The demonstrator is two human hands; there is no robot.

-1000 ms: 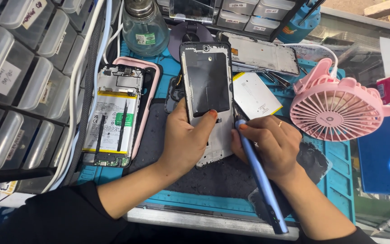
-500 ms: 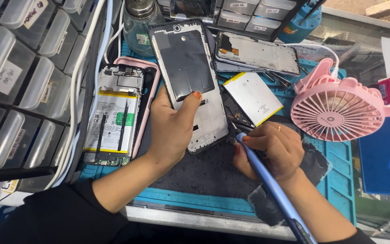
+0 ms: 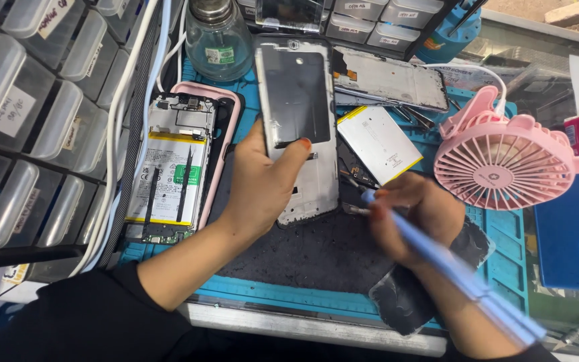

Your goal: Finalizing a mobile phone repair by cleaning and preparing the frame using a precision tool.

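The left hand (image 3: 263, 188) has its grip closed on a phone frame (image 3: 299, 127), thumb across its face, lifting it above the dark mat (image 3: 309, 251) on the counter. The right hand (image 3: 413, 214), blurred, grips a blue tool (image 3: 457, 275) near the frame's lower edge. Left of the frame, a pink case (image 3: 226, 141) holds an opened phone (image 3: 172, 171) with its battery showing. A loose battery (image 3: 378, 142) lies beside a pink fan (image 3: 507, 164). Clear drawers (image 3: 28, 127) line the left; their contents cannot be made out.
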